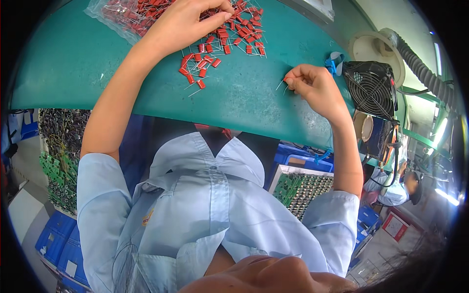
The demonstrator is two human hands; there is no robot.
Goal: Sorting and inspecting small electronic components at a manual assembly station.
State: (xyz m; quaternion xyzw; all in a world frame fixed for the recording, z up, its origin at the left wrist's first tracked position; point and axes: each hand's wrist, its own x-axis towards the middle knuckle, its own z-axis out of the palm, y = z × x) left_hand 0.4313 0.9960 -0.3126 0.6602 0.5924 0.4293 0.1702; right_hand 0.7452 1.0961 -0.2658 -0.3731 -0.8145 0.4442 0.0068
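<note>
Red box-shaped film capacitors (222, 35) with long wire leads lie heaped at the far side of the green work surface (234, 93). A looser cluster of capacitors (202, 72) has spread toward me. My left hand (198, 19) reaches over the heap, thumb and fingertips brought together among the parts; what they pinch, if anything, cannot be made out. To the right, my right hand (312, 87) is just above the surface, pinching one red capacitor (287, 79). Its leads point down and left, and the fingers hide most of its body.
A clear plastic bag (129, 35) of capacitors lies far left. On the right stand a black fan (370, 88) and a ribbed hose (420, 63). Green circuit boards (299, 193) sit below the table edge, with more boards (58, 171) at left. Blue bins (61, 239) stand lower left.
</note>
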